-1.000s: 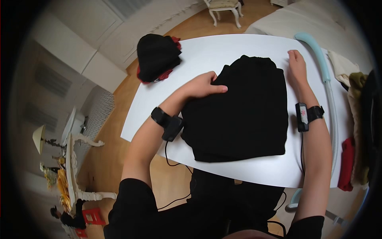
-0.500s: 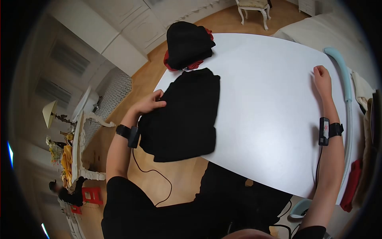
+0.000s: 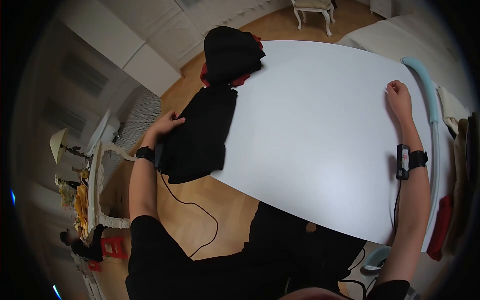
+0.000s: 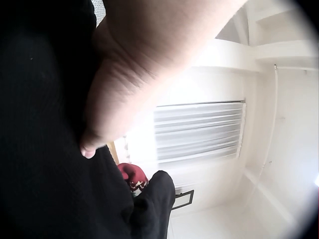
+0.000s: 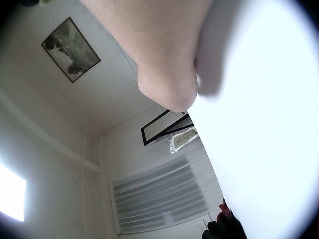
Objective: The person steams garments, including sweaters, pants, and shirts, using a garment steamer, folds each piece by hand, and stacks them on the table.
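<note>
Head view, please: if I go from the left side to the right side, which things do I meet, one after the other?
Lamp, red stool, left hand, folded black cloth, chair, right hand, light blue bar, cream cloth.

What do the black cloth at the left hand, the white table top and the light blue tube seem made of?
The black cloth looks like matte knit or fleece: soft edges, no shine. The white table top seems smooth, perhaps laminate, with a soft sheen. The light blue tube may be satin plastic or foam; its even colour and faint highlight leave this open.
</note>
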Demonstrator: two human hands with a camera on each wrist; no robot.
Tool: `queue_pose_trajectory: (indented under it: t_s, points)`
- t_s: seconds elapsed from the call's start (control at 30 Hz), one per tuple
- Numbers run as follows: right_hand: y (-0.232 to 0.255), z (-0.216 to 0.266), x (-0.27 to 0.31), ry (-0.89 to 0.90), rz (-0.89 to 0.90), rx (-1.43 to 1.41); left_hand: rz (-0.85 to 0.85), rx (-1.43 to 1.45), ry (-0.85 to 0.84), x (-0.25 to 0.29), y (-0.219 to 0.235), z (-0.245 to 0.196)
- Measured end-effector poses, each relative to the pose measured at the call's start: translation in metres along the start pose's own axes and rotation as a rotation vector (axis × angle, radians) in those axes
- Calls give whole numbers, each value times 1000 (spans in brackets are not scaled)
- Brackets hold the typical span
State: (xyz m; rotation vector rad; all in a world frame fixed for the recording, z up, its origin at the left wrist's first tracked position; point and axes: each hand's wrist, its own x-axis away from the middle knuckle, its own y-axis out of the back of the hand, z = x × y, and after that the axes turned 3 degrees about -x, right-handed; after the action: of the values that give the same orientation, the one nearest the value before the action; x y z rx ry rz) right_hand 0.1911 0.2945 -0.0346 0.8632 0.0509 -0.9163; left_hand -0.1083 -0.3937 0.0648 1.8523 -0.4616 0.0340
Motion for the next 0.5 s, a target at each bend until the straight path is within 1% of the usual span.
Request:
queue_pose_trajectory:
  t_s: [0.07,0.17,0.23,0.27,0.33,0.37,0.43,0.47,0.5]
  points:
    - [1,2,2,9,-4,-4,26,2,19,-1,1,3]
    - [-2,1,1,37,-18,4,57,64,-50,-4,1,7]
    - [-1,-3,-1,65,-32,15,-71,52,-164,-14,-2,5]
    - [-2,-3,-1,66,-38,16,-43,49,-197,-18,-7,-8]
    - [-3,1,3,77,-108,50,-339,-38,-329,-16,-8,-50]
    - [-3,0,4,64,-110,61,-309,-32,-364,-15,-11,-79]
    - [-3,-1,2,58,-106,79,-283,113,-566,1,-26,-146]
    - [-3,-1,3,64,-101,83,-263,124,-584,9,-36,-178]
    - [-4,-1,4,53,-107,101,-182,184,-674,17,-47,-215]
